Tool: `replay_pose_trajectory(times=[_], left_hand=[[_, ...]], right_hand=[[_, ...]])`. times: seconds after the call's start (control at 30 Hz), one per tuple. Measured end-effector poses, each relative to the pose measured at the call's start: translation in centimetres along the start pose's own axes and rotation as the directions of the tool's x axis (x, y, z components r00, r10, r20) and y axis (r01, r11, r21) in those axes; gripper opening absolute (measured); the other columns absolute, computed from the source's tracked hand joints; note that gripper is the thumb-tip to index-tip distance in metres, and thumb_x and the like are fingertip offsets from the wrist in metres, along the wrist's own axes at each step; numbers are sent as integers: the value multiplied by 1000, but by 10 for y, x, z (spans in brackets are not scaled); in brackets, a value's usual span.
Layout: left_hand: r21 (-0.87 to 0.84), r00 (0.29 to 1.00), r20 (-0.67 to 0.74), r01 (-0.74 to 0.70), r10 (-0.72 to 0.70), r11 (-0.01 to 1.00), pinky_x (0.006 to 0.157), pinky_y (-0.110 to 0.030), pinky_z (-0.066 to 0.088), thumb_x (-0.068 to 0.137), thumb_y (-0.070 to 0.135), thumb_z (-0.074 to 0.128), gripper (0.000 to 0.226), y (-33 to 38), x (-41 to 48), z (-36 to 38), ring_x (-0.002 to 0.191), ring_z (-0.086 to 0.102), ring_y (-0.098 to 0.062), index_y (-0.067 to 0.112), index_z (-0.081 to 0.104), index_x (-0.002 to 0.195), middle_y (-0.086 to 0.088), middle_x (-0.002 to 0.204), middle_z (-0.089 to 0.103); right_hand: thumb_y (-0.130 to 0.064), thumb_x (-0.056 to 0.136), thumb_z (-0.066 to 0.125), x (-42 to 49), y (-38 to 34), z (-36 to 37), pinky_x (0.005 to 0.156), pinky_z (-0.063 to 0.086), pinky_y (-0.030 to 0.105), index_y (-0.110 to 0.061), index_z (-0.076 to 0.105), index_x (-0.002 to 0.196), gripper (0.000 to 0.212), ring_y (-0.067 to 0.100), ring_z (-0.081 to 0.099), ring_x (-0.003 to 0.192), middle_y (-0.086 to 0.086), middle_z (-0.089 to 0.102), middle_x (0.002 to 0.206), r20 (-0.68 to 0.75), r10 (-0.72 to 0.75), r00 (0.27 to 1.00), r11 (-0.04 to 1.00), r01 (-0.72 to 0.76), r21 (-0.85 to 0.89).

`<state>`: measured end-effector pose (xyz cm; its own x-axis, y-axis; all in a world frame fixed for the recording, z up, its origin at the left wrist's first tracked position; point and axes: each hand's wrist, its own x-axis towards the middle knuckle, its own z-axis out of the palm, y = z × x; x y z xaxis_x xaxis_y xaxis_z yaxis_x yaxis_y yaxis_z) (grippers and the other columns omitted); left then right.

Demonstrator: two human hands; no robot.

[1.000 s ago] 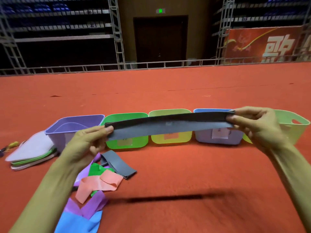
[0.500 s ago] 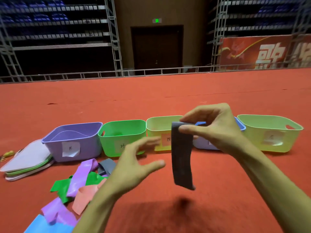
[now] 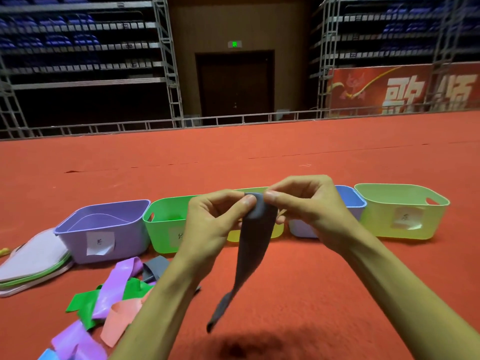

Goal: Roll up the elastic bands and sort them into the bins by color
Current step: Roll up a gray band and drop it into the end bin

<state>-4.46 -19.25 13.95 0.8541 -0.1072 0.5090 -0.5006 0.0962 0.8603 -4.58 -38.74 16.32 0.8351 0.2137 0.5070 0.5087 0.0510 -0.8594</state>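
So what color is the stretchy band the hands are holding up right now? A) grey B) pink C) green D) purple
A: the left hand and right hand pinch the top of a grey band that hangs down between them; the pink, green and purple ones lie on the floor.

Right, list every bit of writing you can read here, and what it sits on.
Red banner: large white characters, cut off, not legible to me.
Green sign over the door: too small to read.
Paper labels on the purple bin, green bin and pale green bin: handwritten marks, too blurred.
Nothing else carries text.
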Motion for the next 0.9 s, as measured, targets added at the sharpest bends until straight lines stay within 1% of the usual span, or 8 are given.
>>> replay_pose_trajectory(times=[0.1,0.27,0.43,0.5,0.57,0.63,0.77,0.9], left_hand=[[-17,1000,0,8,-8,1000,81,-43,58,86,19,75,25,2,1,-3,91,72,-27,1,77,102,-21,100,77],[-39,999,14,-28,29,999,80,-34,61,81,20,72,30,11,1,-7,87,73,-21,-2,77,101,-17,95,78],[-33,998,-24,-51,50,998,74,-28,59,85,11,72,19,16,4,-6,83,74,-16,-2,76,99,-13,91,79],[16,997,-56,-60,61,998,72,-25,57,89,6,71,9,16,3,-3,80,74,-13,3,77,96,-6,87,80],[163,976,-179,-95,124,982,72,-29,57,88,13,78,4,11,4,0,80,74,-13,11,76,92,-1,84,79],[301,933,-296,-111,203,947,71,-29,58,82,22,84,16,9,2,4,77,72,-14,14,72,87,0,80,75],[271,965,-166,-155,204,950,74,-31,61,79,19,87,16,15,-5,10,81,76,-14,15,74,87,1,82,78],[182,977,-129,-143,168,973,75,-31,61,79,6,85,13,15,3,1,79,76,-16,9,76,89,-3,83,79]], right_hand=[[-18,75,80,1,1,2,59,52,24,-4,78,87,18,17,65,70,11,75,78,-17,22,1000,1000,-22,19],[-15,78,81,6,-4,9,65,51,32,-2,77,88,17,22,66,76,26,75,86,-43,-18,999,1000,17,-13],[-15,83,79,9,-6,12,64,51,33,0,76,90,17,26,63,76,27,73,86,-52,-21,998,1000,20,-20],[-11,86,77,10,-5,14,60,52,29,2,75,90,13,23,63,72,22,73,80,-62,-14,998,1000,14,0],[-6,87,76,11,-4,17,56,53,26,-1,75,87,6,17,63,67,12,72,75,-96,-14,995,1000,16,15],[-1,87,76,12,-2,22,54,55,26,-2,73,85,3,15,62,62,8,71,71,-154,-23,988,999,27,26],[4,86,76,12,-1,32,57,60,31,0,65,89,12,18,69,66,7,69,69,-233,-27,972,994,52,101],[-1,95,65,11,-5,28,61,58,27,0,71,89,9,21,72,70,11,75,78,-135,-27,990,992,44,122]])
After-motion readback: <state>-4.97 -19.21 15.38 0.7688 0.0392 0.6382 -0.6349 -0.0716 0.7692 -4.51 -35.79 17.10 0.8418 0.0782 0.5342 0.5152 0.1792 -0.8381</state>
